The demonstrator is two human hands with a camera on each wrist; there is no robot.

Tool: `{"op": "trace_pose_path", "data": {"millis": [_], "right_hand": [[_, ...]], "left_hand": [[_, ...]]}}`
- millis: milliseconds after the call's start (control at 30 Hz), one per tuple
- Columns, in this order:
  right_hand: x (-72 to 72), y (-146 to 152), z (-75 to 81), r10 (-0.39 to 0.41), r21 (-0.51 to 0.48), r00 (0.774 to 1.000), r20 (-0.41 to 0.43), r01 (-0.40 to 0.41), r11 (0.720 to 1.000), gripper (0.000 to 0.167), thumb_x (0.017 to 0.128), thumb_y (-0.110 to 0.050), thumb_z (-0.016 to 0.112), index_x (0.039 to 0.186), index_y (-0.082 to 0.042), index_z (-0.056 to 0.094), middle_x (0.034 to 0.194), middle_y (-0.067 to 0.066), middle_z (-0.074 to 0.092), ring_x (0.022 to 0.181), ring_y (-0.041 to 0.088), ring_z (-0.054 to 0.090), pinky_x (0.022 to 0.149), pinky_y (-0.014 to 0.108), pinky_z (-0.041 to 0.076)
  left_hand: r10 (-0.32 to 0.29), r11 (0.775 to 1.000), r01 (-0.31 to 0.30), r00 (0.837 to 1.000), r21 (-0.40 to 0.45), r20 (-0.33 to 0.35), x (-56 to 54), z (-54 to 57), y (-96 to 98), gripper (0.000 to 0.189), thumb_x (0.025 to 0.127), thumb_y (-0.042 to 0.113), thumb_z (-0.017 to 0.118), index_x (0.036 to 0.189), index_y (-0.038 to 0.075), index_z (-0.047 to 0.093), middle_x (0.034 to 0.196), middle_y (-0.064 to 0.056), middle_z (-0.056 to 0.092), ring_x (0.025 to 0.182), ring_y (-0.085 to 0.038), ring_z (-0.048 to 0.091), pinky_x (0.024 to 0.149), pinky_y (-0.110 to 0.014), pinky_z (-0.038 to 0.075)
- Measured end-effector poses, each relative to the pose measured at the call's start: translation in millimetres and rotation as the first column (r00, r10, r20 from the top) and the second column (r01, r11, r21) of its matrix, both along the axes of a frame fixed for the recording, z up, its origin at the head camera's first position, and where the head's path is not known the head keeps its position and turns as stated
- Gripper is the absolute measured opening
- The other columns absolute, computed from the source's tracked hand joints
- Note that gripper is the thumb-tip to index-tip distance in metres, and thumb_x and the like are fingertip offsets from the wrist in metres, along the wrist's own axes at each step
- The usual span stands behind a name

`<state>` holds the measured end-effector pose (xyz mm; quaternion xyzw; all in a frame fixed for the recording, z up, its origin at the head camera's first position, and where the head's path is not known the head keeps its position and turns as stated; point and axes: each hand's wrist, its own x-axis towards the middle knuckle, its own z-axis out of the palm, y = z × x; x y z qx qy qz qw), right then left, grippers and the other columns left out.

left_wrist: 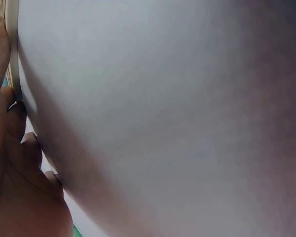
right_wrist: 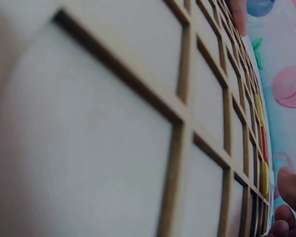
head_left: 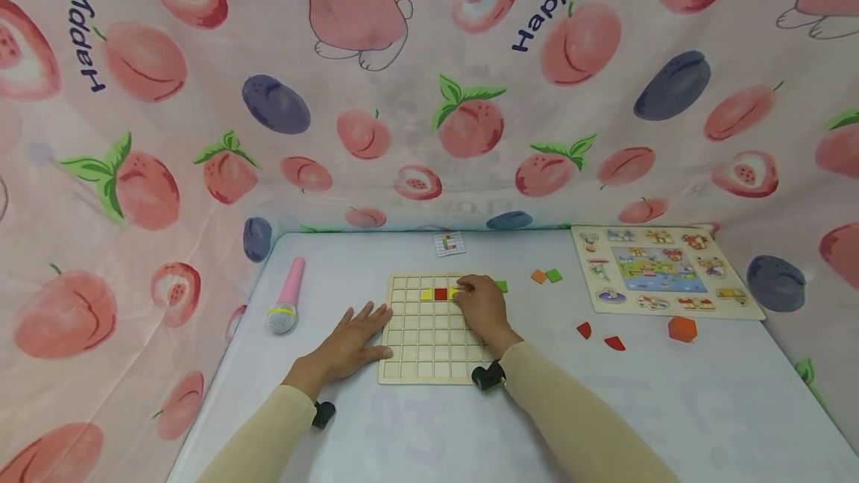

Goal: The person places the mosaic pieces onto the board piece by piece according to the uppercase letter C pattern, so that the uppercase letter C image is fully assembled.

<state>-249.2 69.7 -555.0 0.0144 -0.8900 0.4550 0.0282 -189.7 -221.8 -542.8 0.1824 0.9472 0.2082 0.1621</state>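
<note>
Left hand: (head_left: 345,345) spread beside the grid board (head_left: 429,356), its thumb and fingertips at the left edge; that grip is relaxed, holding nothing.
Right hand: (head_left: 485,311) reaching across the board's right side, fingers bent downward; thumb and fingertips are at the right yellow tile (head_left: 452,293). Whether this grip pinches it, I cannot tell.
Forearms: 2 beige sleeves (head_left: 577,412) angle inward from the near side of the bench (head_left: 403,438).
Tiles: 1 red tile (head_left: 440,294) between 2 yellow ones in a row near the board's far edge; a green piece (head_left: 502,286) shows just past the right hand.
Right wrist view: raised strips between the cells, seen close up, and the thumb apart from the fingertips beside it.
Left wrist view: mostly white bench surface, with fingers along the board's rim.
Head view only: pink microphone (head_left: 290,295), picture puzzle (head_left: 604,304), orange hexagonal block (head_left: 682,329).
</note>
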Motion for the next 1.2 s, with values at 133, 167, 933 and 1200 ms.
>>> {"op": "trace_pose_path", "data": {"millis": [133, 167, 933, 1200], "right_hand": [[0.0, 5, 7.2, -0.011, -0.015, 1.0, 0.019, 0.011, 1.0, 0.029, 0.099, -0.017, 0.074, 0.126, -0.008, 0.075, 0.113, 0.013, 0.071, 0.103, 0.029, 0.067, 0.089, 0.048, 0.058], [0.0, 6, 9.2, -0.013, -0.023, 0.999, 0.029, 0.013, 1.0, 0.029, 0.099, -0.019, 0.074, 0.127, -0.009, 0.075, 0.114, 0.012, 0.071, 0.104, 0.029, 0.066, 0.089, 0.048, 0.058], [-19.5, 88, 20.7, 0.016, -0.193, 0.99, 0.137, 0.011, 0.981, 0.042, 0.101, -0.015, 0.071, 0.142, -0.006, 0.065, 0.136, 0.021, 0.065, 0.121, 0.033, 0.06, 0.096, 0.039, 0.055], [-19.2, 105, 12.8, 0.021, -0.211, 0.981, 0.193, 0.021, 0.977, 0.044, 0.1, -0.013, 0.069, 0.143, -0.004, 0.064, 0.138, 0.022, 0.063, 0.128, 0.035, 0.055, 0.106, 0.044, 0.049]], "left_hand": [[0.005, 1.0, -0.005, 1.0, -0.01, 0.008, 0.2, 1.4, 1.0, 0.086, 0.099, 0.052, 0.068, 0.168, 0.018, 0.03, 0.175, 0.001, 0.025, 0.166, -0.025, 0.01, 0.136, -0.052, 0.001], [0.007, 1.0, -0.007, 1.0, -0.012, 0.008, 0.3, 1.6, 1.2, 0.086, 0.099, 0.052, 0.069, 0.168, 0.018, 0.03, 0.175, 0.001, 0.025, 0.166, -0.025, 0.01, 0.136, -0.052, 0.001], [0.036, 0.999, -0.036, 0.999, 0.014, 0.031, 1.7, 2.7, 1.7, 0.086, 0.098, 0.052, 0.07, 0.168, 0.021, 0.03, 0.175, 0.004, 0.025, 0.166, -0.024, 0.008, 0.136, -0.05, -0.001], [0.041, 0.999, -0.042, 0.998, 0.015, 0.041, 1.1, 4.1, 1.6, 0.086, 0.098, 0.051, 0.07, 0.168, 0.022, 0.03, 0.175, 0.005, 0.024, 0.166, -0.022, 0.007, 0.136, -0.049, -0.002]]}}
